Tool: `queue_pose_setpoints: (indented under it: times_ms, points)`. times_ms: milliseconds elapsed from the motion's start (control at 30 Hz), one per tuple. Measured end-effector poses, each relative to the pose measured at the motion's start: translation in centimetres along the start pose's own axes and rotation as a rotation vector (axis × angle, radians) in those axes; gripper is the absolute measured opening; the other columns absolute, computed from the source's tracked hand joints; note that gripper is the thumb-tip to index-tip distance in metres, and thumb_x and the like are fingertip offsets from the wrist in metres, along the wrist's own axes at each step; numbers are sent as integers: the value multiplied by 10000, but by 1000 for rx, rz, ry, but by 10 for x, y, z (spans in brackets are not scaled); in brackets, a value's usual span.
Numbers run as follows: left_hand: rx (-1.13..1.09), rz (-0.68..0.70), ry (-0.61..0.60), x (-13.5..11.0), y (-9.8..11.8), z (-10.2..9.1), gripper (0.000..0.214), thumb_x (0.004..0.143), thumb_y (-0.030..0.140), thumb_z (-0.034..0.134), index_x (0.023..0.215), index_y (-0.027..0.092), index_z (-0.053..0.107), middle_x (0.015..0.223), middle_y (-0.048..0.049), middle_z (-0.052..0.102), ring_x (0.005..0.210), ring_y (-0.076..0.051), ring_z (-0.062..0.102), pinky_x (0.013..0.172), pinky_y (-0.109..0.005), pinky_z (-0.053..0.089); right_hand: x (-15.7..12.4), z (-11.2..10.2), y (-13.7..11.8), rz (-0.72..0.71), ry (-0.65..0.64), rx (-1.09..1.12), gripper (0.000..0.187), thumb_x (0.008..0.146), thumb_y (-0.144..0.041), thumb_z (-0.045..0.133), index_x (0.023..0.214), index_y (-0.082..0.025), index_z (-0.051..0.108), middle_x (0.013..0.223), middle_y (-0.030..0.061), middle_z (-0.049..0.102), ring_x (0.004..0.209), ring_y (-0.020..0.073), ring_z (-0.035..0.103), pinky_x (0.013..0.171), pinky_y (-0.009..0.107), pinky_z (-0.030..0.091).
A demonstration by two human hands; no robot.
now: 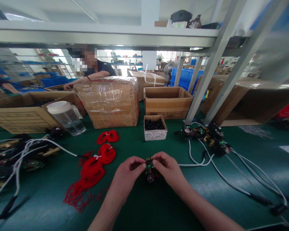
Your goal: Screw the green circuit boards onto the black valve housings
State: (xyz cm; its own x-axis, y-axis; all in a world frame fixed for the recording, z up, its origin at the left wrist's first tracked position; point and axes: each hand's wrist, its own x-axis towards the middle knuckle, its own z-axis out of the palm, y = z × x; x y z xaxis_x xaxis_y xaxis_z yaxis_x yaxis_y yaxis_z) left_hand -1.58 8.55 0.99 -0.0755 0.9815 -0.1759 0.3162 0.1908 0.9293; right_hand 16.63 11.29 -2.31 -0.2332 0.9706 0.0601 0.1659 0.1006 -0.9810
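Note:
A small electronic assembly [149, 177] with a green circuit board, a round clear part and thin red wires is between my hands, just above the green table. My left hand [128, 175] pinches its left side near the top with thumb and fingers. From the other side, my right hand [170, 171] grips its upper right with thumb and forefinger. A white cable [196, 165] runs off to the right from behind my right hand; whether it joins the assembly is hidden. Bundles of red wire [92, 168] lie left of my left hand.
Behind my hands stands a small box of black parts [155, 134]. More assemblies with white cables lie at right [215, 141] and left [33, 163]. A water bottle [67, 118], a taped carton [108, 102] and an open carton [168, 107] stand farther back. Metal posts [207, 77] rise at right. A person leans behind the cartons.

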Motion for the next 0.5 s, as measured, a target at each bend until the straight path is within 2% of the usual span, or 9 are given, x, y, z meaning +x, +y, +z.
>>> queue_pose_setpoints:
  times_ms: [133,300,500]
  points:
    - [46,39,20,0,-4,0,221,776,414,666,863,227,746,865,-16,748,848,-229,677,785,-329,492,2,-1,2,-8,8,-19,97,857,-281,626,895,-209,678,765,-13,607,703,166,558,637,279,454]
    - [99,78,35,-1,-6,-1,201,793,397,658,867,235,752,899,-25,740,867,-231,680,813,-342,494,2,-1,-1,-22,-10,9,134,893,-306,590,891,-204,676,808,-1,624,742,166,573,679,286,458]
    - [97,100,50,-4,-6,2,187,821,384,643,877,232,737,906,-23,729,883,-226,684,823,-338,494,3,-1,1,-51,7,-59,88,841,-267,631,891,-208,674,768,-15,610,704,157,559,645,276,448]
